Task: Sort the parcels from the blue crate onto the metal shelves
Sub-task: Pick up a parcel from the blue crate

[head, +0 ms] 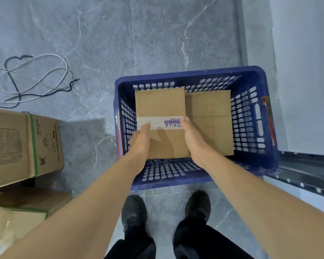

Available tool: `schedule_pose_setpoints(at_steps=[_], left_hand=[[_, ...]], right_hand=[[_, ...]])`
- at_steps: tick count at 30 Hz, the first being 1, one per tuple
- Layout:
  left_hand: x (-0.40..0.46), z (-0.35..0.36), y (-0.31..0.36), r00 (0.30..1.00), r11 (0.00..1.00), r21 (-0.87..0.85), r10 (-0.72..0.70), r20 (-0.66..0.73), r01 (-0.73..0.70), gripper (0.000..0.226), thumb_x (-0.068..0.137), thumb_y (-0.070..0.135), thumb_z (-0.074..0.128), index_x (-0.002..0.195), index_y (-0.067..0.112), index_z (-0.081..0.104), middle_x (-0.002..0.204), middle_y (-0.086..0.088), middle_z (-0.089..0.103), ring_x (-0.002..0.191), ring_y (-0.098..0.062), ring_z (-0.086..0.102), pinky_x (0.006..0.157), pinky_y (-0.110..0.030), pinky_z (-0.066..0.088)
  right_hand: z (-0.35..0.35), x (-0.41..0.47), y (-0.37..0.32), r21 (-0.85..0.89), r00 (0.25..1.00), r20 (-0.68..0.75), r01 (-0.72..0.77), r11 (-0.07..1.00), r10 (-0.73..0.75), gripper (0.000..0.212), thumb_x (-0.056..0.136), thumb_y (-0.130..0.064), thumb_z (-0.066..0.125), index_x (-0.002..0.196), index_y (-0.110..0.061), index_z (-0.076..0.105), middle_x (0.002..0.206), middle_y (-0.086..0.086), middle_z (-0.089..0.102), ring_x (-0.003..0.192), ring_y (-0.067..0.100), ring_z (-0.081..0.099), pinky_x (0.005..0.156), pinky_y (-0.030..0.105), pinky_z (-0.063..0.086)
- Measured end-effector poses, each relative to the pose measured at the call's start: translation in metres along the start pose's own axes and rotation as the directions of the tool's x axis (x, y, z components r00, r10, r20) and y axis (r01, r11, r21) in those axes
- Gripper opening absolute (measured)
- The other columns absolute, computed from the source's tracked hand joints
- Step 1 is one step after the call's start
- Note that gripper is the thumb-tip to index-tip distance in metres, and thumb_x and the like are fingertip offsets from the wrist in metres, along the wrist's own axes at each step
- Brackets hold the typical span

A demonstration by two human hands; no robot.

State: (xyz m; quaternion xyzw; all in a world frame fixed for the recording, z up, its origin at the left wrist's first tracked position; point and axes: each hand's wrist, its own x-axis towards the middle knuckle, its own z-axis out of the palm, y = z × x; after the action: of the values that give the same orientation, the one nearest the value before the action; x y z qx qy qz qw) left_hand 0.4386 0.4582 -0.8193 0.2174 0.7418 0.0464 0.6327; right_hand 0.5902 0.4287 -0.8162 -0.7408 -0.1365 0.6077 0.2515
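Note:
A blue slotted crate [251, 75] stands on the grey floor in front of my feet. Inside it a brown cardboard parcel [159, 103] with a white printed tape band sits on the left, higher than a second plain cardboard parcel [211, 109] beside it on the right. My left hand [140, 141] clasps the taped parcel's left side, thumb on the tape. Against the same parcel's right side presses my right hand [192, 135], between the two parcels. The edge of a metal shelf [307, 169] shows at the right.
Large cardboard boxes [24, 144] with green bands are stacked at the left. Loose white and black cables [36, 79] lie coiled on the floor at the far left. A pale wall [307, 53] runs along the right. My black shoes [135, 212] stand just behind the crate.

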Motion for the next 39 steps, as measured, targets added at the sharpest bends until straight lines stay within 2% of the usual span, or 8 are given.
schedule_pose_setpoints(at_steps=[3,8,12,18,22,28,34,39], left_hand=[[-0.031,-0.01,0.008,0.997,0.997,-0.005,0.08,0.01,-0.08,0.079,0.092,0.072,0.04,0.159,0.03,0.032,0.162,0.0,0.039,0.147,-0.027,0.038,0.122,-0.049,0.026],[-0.101,-0.024,0.028,0.985,0.985,0.004,0.173,0.022,-0.173,0.065,0.09,0.068,0.047,0.141,0.028,0.05,0.145,-0.003,0.055,0.13,-0.027,0.054,0.116,-0.05,0.037],[-0.17,-0.037,0.047,0.966,0.966,0.031,0.257,0.019,-0.258,0.047,0.087,0.07,0.048,0.119,0.036,0.05,0.141,0.0,0.052,0.127,-0.026,0.052,0.116,-0.05,0.037],[-0.266,-0.061,0.079,0.921,0.918,0.077,0.389,0.024,-0.39,0.044,0.1,0.058,0.046,0.135,0.032,0.047,0.138,0.002,0.045,0.125,-0.021,0.051,0.116,-0.049,0.038],[-0.325,-0.081,0.102,0.877,0.877,0.032,0.477,0.058,-0.479,0.049,0.093,0.062,0.047,0.134,0.035,0.051,0.139,0.0,0.05,0.125,-0.021,0.054,0.109,-0.049,0.045],[-0.403,-0.121,0.117,0.844,0.848,-0.031,0.53,0.078,-0.53,0.052,0.093,0.06,0.047,0.14,0.037,0.051,0.144,0.008,0.052,0.13,-0.012,0.054,0.115,-0.051,0.044],[-0.467,-0.158,0.129,0.832,0.836,-0.142,0.545,0.106,-0.53,0.037,0.086,0.059,0.042,0.108,0.052,0.071,0.13,0.008,0.068,0.126,-0.016,0.061,0.107,-0.056,0.05],[-0.522,-0.183,0.152,0.774,0.788,-0.132,0.616,0.145,-0.602,0.037,0.095,0.048,0.041,0.123,0.043,0.065,0.135,0.007,0.067,0.13,-0.014,0.058,0.113,-0.052,0.044]], right_hand=[[-0.011,-0.028,-0.013,0.055,1.0,-0.004,0.0,0.999,0.0,0.06,0.109,-0.049,0.03,0.165,-0.034,0.015,0.174,-0.009,0.013,0.16,0.017,0.013,0.127,0.048,0.01],[-0.029,-0.087,-0.046,0.065,0.999,0.024,0.039,0.997,-0.041,0.061,0.108,-0.052,0.029,0.165,-0.035,0.016,0.173,-0.012,0.017,0.159,0.014,0.017,0.127,0.044,0.012],[-0.041,-0.138,-0.073,0.103,0.998,0.042,0.039,0.994,-0.044,0.064,0.106,-0.058,0.03,0.164,-0.04,0.014,0.173,-0.015,0.017,0.158,0.014,0.02,0.13,0.049,0.014],[-0.061,-0.226,-0.121,0.192,0.993,0.008,0.117,0.974,-0.12,0.073,0.095,-0.069,0.039,0.161,-0.044,0.023,0.17,-0.016,0.024,0.156,0.014,0.026,0.129,0.054,0.018],[-0.07,-0.283,-0.155,0.239,0.983,-0.004,0.178,0.955,-0.182,0.091,0.074,-0.08,0.045,0.158,-0.048,0.03,0.167,-0.018,0.034,0.153,0.011,0.032,0.128,0.053,0.021],[-0.077,-0.377,-0.206,0.229,0.953,-0.016,0.299,0.926,-0.304,0.077,0.089,-0.07,0.042,0.16,-0.041,0.032,0.166,-0.016,0.035,0.153,0.009,0.033,0.129,0.05,0.021],[-0.072,-0.462,-0.235,0.26,0.932,-0.016,0.354,0.898,-0.363,0.064,0.104,-0.055,0.042,0.162,-0.035,0.027,0.164,-0.012,0.037,0.15,0.013,0.038,0.127,0.048,0.028],[-0.071,-0.517,-0.258,0.291,0.924,-0.044,0.375,0.88,-0.379,0.059,0.106,-0.056,0.038,0.161,-0.044,0.024,0.163,-0.02,0.032,0.152,0.01,0.031,0.128,0.049,0.02]])
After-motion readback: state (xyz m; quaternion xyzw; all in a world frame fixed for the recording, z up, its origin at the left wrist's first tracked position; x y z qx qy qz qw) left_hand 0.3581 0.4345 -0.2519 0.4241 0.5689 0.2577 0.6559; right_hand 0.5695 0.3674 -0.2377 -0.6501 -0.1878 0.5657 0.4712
